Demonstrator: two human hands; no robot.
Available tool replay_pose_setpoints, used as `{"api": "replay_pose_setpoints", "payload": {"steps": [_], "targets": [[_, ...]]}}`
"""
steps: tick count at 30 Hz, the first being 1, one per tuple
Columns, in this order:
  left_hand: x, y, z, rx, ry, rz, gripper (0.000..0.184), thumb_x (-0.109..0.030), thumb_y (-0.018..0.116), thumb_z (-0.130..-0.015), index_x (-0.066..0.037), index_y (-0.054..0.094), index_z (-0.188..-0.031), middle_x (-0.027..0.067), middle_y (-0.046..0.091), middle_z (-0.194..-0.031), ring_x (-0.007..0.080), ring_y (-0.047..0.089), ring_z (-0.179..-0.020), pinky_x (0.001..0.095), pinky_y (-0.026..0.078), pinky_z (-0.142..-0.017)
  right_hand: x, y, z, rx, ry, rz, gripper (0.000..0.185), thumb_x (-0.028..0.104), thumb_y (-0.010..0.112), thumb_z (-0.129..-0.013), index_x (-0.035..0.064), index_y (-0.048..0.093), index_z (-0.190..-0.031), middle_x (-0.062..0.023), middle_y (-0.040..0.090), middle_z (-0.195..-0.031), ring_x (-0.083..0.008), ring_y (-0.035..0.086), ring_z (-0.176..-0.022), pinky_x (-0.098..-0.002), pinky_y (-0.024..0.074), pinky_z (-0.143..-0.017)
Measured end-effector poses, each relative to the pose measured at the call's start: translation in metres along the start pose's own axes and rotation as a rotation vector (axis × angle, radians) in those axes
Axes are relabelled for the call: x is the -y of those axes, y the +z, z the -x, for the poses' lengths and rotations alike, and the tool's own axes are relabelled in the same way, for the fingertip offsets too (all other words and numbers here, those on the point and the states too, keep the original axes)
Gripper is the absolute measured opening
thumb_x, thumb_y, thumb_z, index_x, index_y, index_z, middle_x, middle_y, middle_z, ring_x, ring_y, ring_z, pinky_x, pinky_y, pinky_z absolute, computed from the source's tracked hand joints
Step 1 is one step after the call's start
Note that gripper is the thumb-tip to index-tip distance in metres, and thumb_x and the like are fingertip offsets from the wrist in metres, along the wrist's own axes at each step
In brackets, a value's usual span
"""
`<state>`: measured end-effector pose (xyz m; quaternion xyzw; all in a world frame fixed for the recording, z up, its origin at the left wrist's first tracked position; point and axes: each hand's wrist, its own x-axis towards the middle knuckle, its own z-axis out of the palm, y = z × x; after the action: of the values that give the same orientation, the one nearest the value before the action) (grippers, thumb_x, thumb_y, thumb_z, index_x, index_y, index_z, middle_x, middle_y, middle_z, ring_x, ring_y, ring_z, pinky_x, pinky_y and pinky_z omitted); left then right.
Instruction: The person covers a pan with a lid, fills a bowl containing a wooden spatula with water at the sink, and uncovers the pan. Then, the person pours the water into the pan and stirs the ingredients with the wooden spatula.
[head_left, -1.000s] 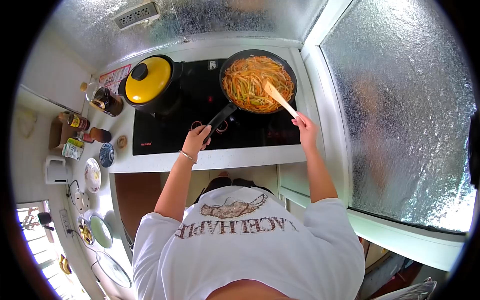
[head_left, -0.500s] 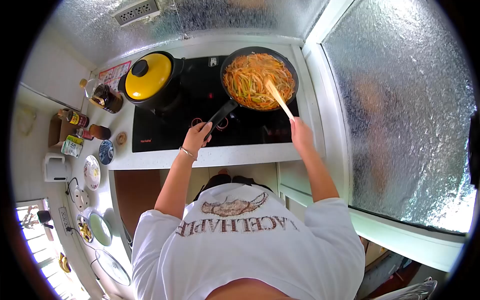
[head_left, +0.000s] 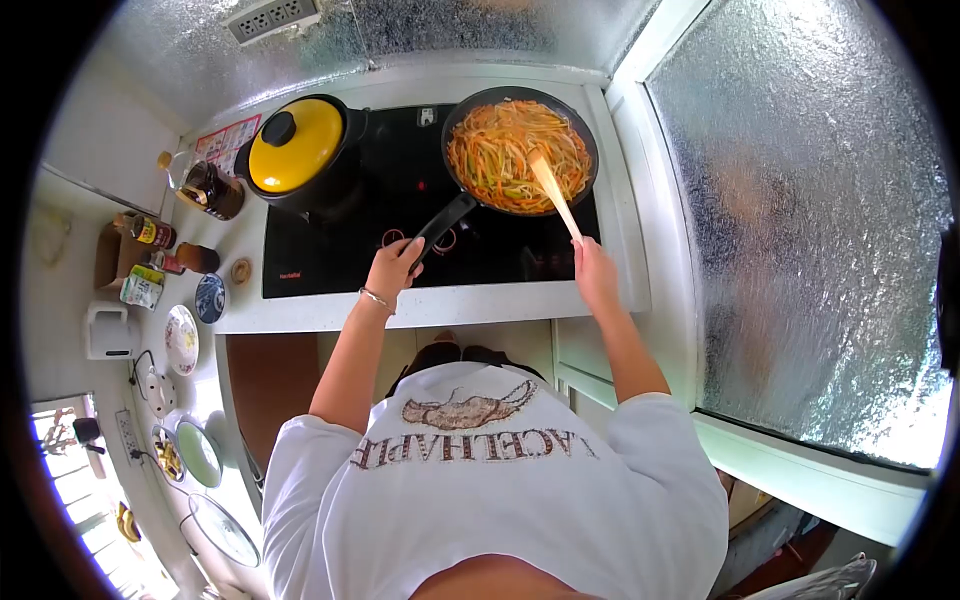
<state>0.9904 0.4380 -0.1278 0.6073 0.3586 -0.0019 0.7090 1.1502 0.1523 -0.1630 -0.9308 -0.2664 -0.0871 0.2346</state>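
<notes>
A black frying pan [head_left: 590, 137] sits at the right of the black cooktop [head_left: 340, 262], full of shredded vegetables [head_left: 505, 150], orange and pale green. My left hand [head_left: 394, 268] is closed around the end of the pan's black handle. In my right hand [head_left: 596, 272] is the lower end of a wooden spatula [head_left: 558, 195]. Its flat blade lies among the shreds on the right side of the pan. Both hands are at the front part of the cooktop.
Left on the cooktop stands a black pot with a yellow lid [head_left: 295, 145]. Bottles [head_left: 213, 190], a small blue-patterned bowl [head_left: 210, 298] and a floral plate [head_left: 181, 340] line the left counter. A textured glass panel [head_left: 800, 230] rises at the right.
My right hand has shifted slightly left, with the spatula's grip end. The shreds in the pan lie a little differently. My left hand still holds the handle.
</notes>
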Motion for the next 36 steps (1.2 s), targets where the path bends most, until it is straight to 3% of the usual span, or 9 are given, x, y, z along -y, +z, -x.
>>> {"api": "replay_pose_setpoints", "payload": {"steps": [2, 6, 10, 13, 18, 25, 28, 31, 36], "targets": [[-0.013, 0.002, -0.01, -0.012, 0.016, 0.018, 0.028, -0.03, 0.057, -0.087, -0.001, 0.058, -0.087, -0.0008, 0.045, -0.054, 0.0048, 0.035, -0.041, 0.0181, 0.026, -0.038, 0.0, 0.0, -0.012, -0.171, -0.101, -0.154, 0.017, 0.02, 0.046, -0.091, 0.0039, 0.051, -0.089, -0.0162, 0.059, -0.077, -0.0365, 0.057, -0.067, -0.0453, 0.045, -0.055], [-0.011, 0.0, -0.009, -0.019, 0.029, -0.007, 0.029, -0.029, 0.057, -0.087, -0.001, 0.058, -0.09, -0.0009, 0.046, -0.055, 0.0045, 0.037, -0.043, 0.0179, 0.026, -0.039, -0.008, 0.005, -0.011, 0.016, -0.021, -0.009, 0.013, 0.016, 0.048, -0.09, 0.0036, 0.052, -0.091, -0.0158, 0.059, -0.076, -0.0365, 0.057, -0.067, -0.0447, 0.0461, -0.057], [-0.004, -0.001, -0.004, 0.011, -0.001, 0.044, 0.028, -0.029, 0.057, -0.087, -0.001, 0.058, -0.09, -0.0009, 0.046, -0.055, 0.0045, 0.036, -0.043, 0.0178, 0.026, -0.039, -0.007, 0.01, -0.01, 0.02, -0.006, -0.077, 0.013, 0.015, 0.05, -0.089, 0.0033, 0.052, -0.093, -0.0153, 0.059, -0.076, -0.0356, 0.058, -0.069, -0.0445, 0.0461, -0.058], [-0.004, -0.002, -0.006, 0.013, 0.01, 0.047, 0.028, -0.028, 0.057, -0.087, -0.001, 0.057, -0.09, -0.0007, 0.046, -0.055, 0.0046, 0.035, -0.042, 0.0178, 0.026, -0.039, 0.007, -0.001, -0.015, -0.191, -0.144, -0.23, 0.018, 0.015, 0.051, -0.089, 0.0035, 0.053, -0.102, -0.0144, 0.056, -0.076, -0.034, 0.056, -0.068, -0.0429, 0.0452, -0.059], [-0.004, -0.003, -0.006, 0.037, 0.013, 0.054, 0.027, -0.029, 0.057, -0.088, -0.001, 0.058, -0.091, -0.0007, 0.046, -0.055, 0.0049, 0.033, -0.041, 0.0177, 0.025, -0.04, 0.025, -0.03, -0.022, -0.287, -0.174, 0.037, 0.04, 0.016, 0.056, -0.086, 0.0056, 0.045, -0.123, -0.0133, 0.05, -0.085, -0.032, 0.052, -0.077, -0.0397, 0.044, -0.063], [-0.005, -0.002, -0.006, 0.036, 0.011, 0.068, 0.027, -0.029, 0.056, -0.088, -0.002, 0.058, -0.09, -0.001, 0.046, -0.054, 0.005, 0.033, -0.041, 0.0181, 0.026, -0.04, 0.026, -0.03, -0.019, -0.279, -0.139, -0.068, 0.032, 0.019, 0.058, -0.085, 0.0035, 0.049, -0.111, -0.0135, 0.052, -0.088, -0.0309, 0.052, -0.077, -0.0397, 0.044, -0.065], [-0.002, -0.001, -0.006, 0.044, 0.01, 0.047, 0.028, -0.03, 0.055, -0.088, -0.003, 0.058, -0.088, -0.0006, 0.047, -0.054, 0.0051, 0.034, -0.041, 0.0185, 0.027, -0.041, 0.023, -0.028, -0.019, -0.251, 0.029, -0.293, 0.026, 0.019, 0.059, -0.085, 0.0018, 0.051, -0.103, -0.0131, 0.057, -0.083, -0.0269, 0.053, -0.068, -0.0376, 0.0442, -0.062], [0.001, 0.006, 0.002, 0.077, 0.014, 0.029, 0.029, -0.032, 0.053, -0.089, -0.003, 0.058, -0.088, -0.0001, 0.048, -0.054, 0.0052, 0.034, -0.042, 0.0188, 0.027, -0.041, 0.031, -0.044, -0.025, -0.15, 0.372, -0.75, 0.02, 0.015, 0.059, -0.085, 0.0012, 0.052, -0.098, -0.0039, 0.058, -0.07, -0.0067, 0.046, -0.051, -0.0225, 0.0378, -0.046], [0.015, 0.029, 0.01, 0.108, 0.006, 0.048, 0.03, -0.032, 0.051, -0.09, -0.003, 0.059, -0.088, 0.0004, 0.05, -0.055, 0.0052, 0.034, -0.043, 0.0193, 0.026, -0.041, 0.024, -0.042, -0.027, -0.158, 0.4, -1.066, 0.018, 0.013, 0.055, -0.088, 0.0015, 0.051, -0.1, -0.0034, 0.057, -0.074, -0.0043, 0.041, -0.05, -0.019, 0.0329, -0.043]]}}
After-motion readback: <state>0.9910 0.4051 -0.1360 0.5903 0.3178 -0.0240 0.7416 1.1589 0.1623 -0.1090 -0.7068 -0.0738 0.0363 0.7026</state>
